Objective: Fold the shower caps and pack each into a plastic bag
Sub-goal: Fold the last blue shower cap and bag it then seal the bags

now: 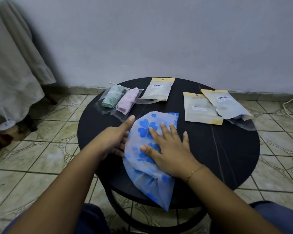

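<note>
The blue shower cap (145, 168), translucent with a darker blue clover print, is lying folded over into a long wedge on the near middle of the round black table (227, 149), its narrow near end hanging past the table's near edge. The right hand (169, 149) is pressing down flat on it with fingers spread and straight, gripping nothing. The left hand (117, 141) is sitting at the cap's left edge, thumb stretched out toward the far side and fingers tucked in against or under the fold; whether they are actually pinching the plastic cannot be told. A thin gold bracelet (194, 171) is circling the right wrist. On the far left of the table two clear plastic bags are lying side by side and touching, one holding a rolled green cap (111, 97) and one a rolled pink cap (127, 103). Just right of them a flat bag with a yellow header and barcode label (157, 90) is resting, and on the far right two more such bags (201, 108) (227, 105) are overlapping, the right one lying over the other. Tiled floor (41, 157) is showing around the table, with pale cloth (12, 65) hanging at the far left.
</note>
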